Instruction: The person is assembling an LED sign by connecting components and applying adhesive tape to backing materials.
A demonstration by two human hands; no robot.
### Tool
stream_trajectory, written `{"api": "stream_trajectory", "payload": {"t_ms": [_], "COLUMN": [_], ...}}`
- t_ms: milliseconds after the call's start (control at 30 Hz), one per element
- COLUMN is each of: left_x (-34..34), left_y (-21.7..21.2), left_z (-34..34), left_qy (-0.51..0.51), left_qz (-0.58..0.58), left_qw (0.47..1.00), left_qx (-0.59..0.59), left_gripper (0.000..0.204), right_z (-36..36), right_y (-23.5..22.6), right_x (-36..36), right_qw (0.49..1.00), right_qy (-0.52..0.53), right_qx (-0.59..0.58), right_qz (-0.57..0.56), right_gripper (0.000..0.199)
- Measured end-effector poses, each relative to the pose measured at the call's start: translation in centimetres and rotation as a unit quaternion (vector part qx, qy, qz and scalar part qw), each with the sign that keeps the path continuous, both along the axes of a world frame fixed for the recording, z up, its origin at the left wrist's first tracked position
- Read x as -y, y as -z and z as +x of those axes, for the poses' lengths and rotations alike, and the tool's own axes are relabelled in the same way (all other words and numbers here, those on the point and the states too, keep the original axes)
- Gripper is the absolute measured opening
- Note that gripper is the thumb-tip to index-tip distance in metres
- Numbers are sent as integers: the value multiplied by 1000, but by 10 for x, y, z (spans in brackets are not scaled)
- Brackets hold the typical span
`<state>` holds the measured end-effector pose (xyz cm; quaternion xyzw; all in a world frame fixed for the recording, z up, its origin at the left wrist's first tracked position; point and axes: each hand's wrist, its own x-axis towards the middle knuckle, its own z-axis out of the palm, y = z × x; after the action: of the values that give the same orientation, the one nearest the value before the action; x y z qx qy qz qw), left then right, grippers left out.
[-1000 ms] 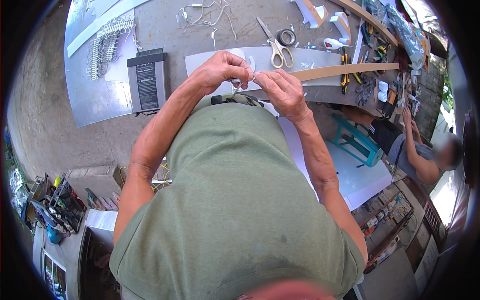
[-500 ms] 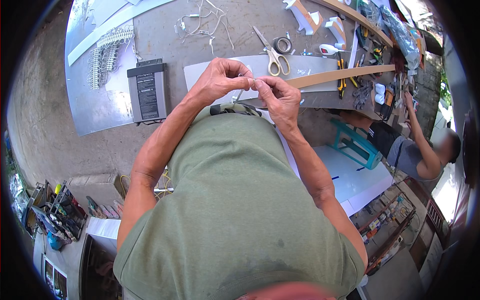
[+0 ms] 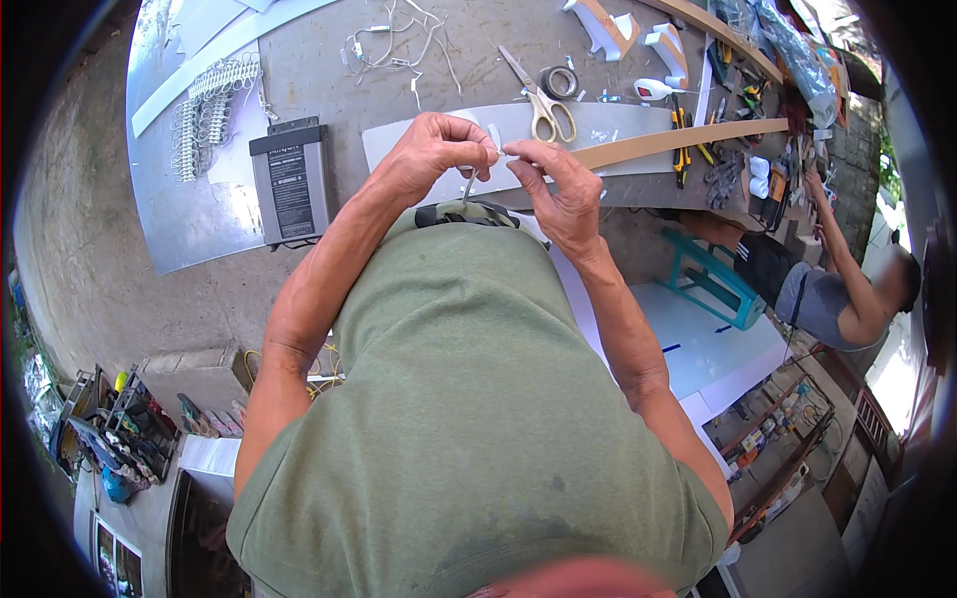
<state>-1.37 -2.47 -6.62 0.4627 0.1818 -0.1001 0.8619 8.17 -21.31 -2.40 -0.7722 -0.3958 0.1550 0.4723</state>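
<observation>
My left hand is closed in a pinch above the near edge of the table. From below its fingers hangs a thin grey-white wire. Just to the right, my right hand has its thumb and index finger bent together, with a small gap between the two hands. Whatever lies between the right fingertips is too small to make out. Beneath both hands is a pale flat board. Scissors with cream handles lie beyond my right hand, beside a roll of black tape.
A grey box-shaped power unit and linked white modules sit at left. Loose white wires lie at the back. A long tan strip, pliers and a white bottle are at right. Another person works beyond a teal stool.
My hands, whose fingertips met before, are now slightly apart. The right index finger has straightened a little. The whole view has shifted slightly.
</observation>
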Motion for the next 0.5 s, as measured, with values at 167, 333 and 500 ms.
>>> {"api": "stream_trajectory", "payload": {"t_ms": [167, 333, 500], "left_x": [0, 1, 2], "left_y": [3, 2, 3], "left_z": [0, -2, -2], "left_qy": [8, 15, 20], "left_qz": [-54, -93, -80], "left_qw": [998, 995, 996], "left_qx": [-11, -23, -25], "left_gripper": [14, 13, 13], "right_z": [3, 7, 8], "right_y": [1, 4, 1], "right_x": [-3, -2, -1], "right_qw": [980, 969, 974], "right_qy": [-62, -83, -91], "right_qx": [185, 227, 203], "right_qz": [38, 58, 34], "right_gripper": [35, 34, 27]}}
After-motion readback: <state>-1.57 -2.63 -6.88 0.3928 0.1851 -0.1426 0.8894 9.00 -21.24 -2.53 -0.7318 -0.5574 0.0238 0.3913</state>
